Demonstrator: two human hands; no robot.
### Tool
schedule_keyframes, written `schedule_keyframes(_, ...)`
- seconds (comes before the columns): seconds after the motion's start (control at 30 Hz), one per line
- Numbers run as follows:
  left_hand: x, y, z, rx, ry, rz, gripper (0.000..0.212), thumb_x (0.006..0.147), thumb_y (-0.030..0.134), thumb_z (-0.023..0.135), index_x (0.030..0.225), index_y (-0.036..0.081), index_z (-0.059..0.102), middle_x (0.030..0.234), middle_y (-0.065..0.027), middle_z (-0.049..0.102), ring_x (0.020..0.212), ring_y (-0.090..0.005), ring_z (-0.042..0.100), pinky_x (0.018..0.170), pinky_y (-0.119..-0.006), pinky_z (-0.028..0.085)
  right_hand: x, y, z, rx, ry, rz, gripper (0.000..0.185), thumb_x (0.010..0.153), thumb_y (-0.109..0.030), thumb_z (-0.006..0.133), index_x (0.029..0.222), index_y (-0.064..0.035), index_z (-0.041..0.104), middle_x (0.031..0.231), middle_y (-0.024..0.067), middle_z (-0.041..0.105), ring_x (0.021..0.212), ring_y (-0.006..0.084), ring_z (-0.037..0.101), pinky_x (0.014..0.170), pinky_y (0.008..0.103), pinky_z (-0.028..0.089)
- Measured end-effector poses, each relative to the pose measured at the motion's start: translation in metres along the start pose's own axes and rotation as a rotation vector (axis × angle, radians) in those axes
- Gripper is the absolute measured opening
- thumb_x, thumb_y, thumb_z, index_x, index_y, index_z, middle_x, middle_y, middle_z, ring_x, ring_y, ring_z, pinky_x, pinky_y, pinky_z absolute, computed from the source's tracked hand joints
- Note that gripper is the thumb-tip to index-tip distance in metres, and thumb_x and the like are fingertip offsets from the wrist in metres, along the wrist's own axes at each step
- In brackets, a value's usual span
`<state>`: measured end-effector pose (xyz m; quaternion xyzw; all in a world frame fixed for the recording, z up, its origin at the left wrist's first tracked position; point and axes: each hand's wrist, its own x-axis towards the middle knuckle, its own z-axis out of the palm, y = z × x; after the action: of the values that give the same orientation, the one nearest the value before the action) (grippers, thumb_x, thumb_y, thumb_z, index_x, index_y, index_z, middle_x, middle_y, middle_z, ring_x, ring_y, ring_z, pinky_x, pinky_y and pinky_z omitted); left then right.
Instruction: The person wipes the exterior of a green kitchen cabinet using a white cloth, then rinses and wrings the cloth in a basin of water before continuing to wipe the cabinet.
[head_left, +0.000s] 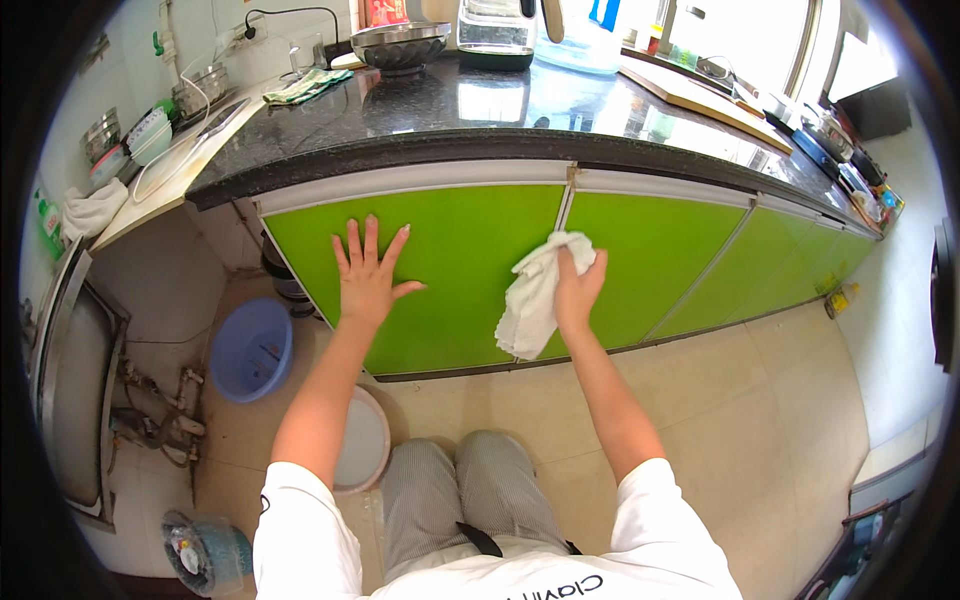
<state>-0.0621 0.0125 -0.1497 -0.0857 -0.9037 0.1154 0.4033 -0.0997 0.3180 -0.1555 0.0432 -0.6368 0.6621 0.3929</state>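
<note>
My left hand (367, 281) lies with spread fingers against a green cabinet door (457, 262) and holds nothing. Gripped in my right hand (580, 289) is a white cloth (529, 300), which hangs down over the upright metal strip between this door and the green door to its right (645, 247). Part of the cloth is bunched under my fingers. Above both hands runs the white rail (420, 187) along the doors' top, beneath the edge of the black stone countertop (480, 139).
On the floor at left are a blue basin (251, 351) and a pink-rimmed basin of cloudy water (360, 442) beside my left arm. A lined trash bin (202, 555) stands lower left. The countertop bears a metal bowl (401, 45), a clear jug (495, 34) and a cutting board (705, 101).
</note>
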Motion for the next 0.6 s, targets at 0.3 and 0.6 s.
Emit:
schedule_keyframes(0.3, 0.002, 0.004, 0.002, -0.059, -0.005, -0.046, 0.097, 0.067, 0.069, 0.062, 0.149, 0.037, 0.021, 0.155, -0.0173, 0.009, 0.141, -0.0439, 0.006, 0.110, -0.065, 0.008, 0.020, -0.032, 0.005, -0.081, 0.013, -0.002, 0.025, 0.084, -0.011, 0.065, 0.093, 0.0007, 0.046, 0.083, 0.0120, 0.055, 0.079, 0.0205, 0.053, 0.076, 0.0346, 0.043)
schedule_keyframes(0.6, -0.001, 0.001, 0.001, -0.046, 0.015, -0.044, 0.097, 0.066, 0.069, 0.063, 0.148, 0.036, 0.024, 0.155, -0.0174, 0.009, 0.141, -0.0434, 0.007, 0.111, -0.064, 0.008, 0.043, -0.068, 0.019, -0.008, 0.019, 0.005, 0.025, 0.083, -0.012, 0.066, 0.093, 0.0007, 0.047, 0.084, 0.0126, 0.057, 0.078, 0.0208, 0.054, 0.075, 0.0349, 0.044)
